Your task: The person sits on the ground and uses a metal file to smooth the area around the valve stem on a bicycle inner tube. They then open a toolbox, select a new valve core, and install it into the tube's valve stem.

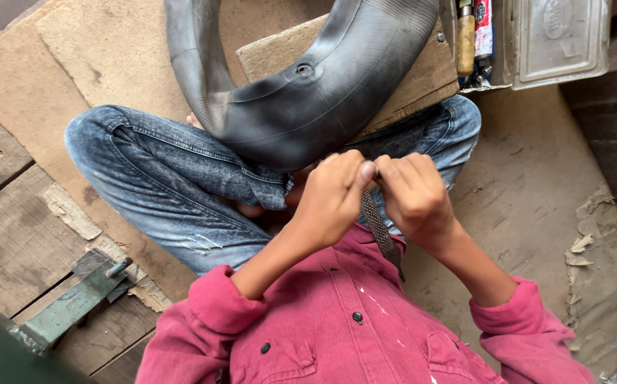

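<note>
Black rubber fills the top of the head view: an inner tube point(301, 92) curves over a wooden board point(422, 78) that rests across the person's crossed legs in blue jeans point(173, 178). The tube's valve hole faces up, near the middle of the curve. Just below the tube, the left hand point(333, 199) and the right hand point(415, 195) meet, thumbs and fingertips pressed together. Both grips are closed on the upper end of a dark rough file point(379, 227), which hangs down between the wrists toward the pink shirt point(337, 327). The file sits apart from the tube, just in front of it.

The step in hand looks like readying or cleaning the file's end, with the fingers pinching at its tip rather than working the rubber. The next move probably calls for one hand to take the file by its lower end while the other steadies the tube on the board.

At the upper right stands a metal box point(557, 39) with tools point(468, 43) beside it. A green metal bracket point(74, 302) lies on the plank floor at the lower left.
</note>
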